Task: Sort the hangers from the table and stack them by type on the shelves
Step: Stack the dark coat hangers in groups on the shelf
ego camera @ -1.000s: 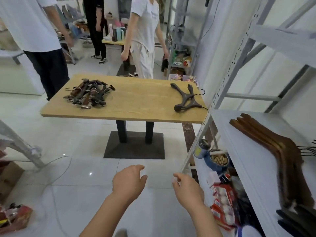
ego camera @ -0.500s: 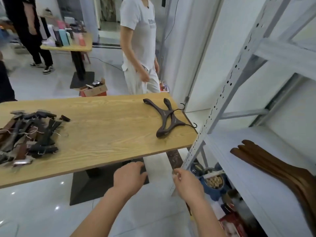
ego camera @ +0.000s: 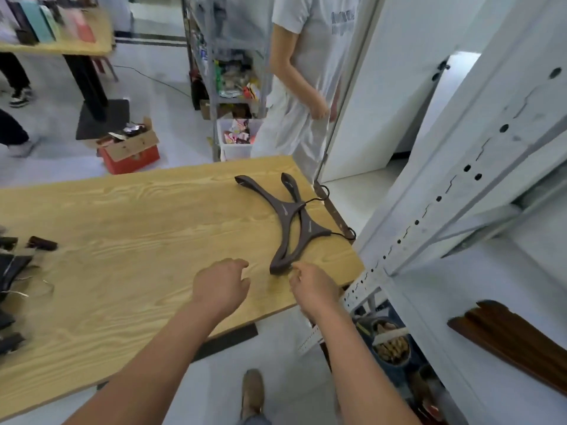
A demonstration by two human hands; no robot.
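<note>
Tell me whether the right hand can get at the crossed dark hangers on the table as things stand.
Probably yes. The right hand hovers right at the near end of the crossed dark hangers, holding nothing, and nothing lies between them.

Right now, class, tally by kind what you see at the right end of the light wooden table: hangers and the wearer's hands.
Dark grey-brown curved hangers, crossed: 2
Bare hands: 2, left hand and right hand
Total: 4
</note>
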